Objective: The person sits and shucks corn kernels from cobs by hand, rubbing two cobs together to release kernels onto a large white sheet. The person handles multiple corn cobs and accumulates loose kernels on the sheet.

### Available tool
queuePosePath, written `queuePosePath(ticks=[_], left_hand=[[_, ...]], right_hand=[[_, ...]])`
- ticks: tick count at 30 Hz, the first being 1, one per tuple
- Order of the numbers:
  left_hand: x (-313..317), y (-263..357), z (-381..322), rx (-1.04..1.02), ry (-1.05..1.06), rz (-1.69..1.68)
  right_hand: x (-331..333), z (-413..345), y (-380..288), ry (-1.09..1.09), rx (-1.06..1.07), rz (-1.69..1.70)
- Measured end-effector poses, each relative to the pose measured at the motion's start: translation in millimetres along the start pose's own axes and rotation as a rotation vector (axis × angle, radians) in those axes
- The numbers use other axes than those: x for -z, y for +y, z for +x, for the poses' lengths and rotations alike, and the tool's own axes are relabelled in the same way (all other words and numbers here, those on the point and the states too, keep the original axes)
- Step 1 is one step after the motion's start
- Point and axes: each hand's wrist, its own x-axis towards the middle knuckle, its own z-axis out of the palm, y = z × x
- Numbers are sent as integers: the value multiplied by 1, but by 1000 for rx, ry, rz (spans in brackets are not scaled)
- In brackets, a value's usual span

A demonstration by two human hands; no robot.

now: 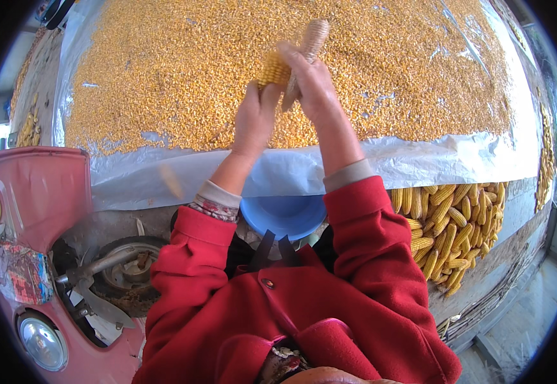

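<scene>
My left hand [255, 115] grips the lower end of a yellow ear of corn [274, 71], slightly blurred. My right hand [309, 79] is closed around a pale, tapered object with a ridged upper part [315, 36], perhaps a bare corn cob; its narrow lower end points down between the hands. The right thumb lies against the ear's upper end. Both hands are above a wide layer of loose corn kernels [173, 91] spread on clear plastic sheeting [456, 161]. Below my forearms, a blue plastic basin [283, 216] shows partly under the sheet's near edge.
A heap of unshelled corn ears [451, 230] lies at the right, beside the sheet. At the left stands a worn red vehicle body [34, 187] with a round headlight [42, 341] and a wheel [132, 269]. A blurred, pale elongated thing [170, 181] shows over the sheet's near left edge.
</scene>
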Motion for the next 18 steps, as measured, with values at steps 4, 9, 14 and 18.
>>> queuePosePath(ticks=[4,9,14,18], left_hand=[[-11,-7,-7,-164,110,239],[-12,-8,-7,59,-7,8],[-7,-2,-7,129,-85,-270],[0,-1,-3,82,-60,-280]], right_hand=[[-13,2,14,70,81,51],[-9,4,20,178,247,-219],[-4,6,17,148,159,-206],[9,10,9,118,-76,33]])
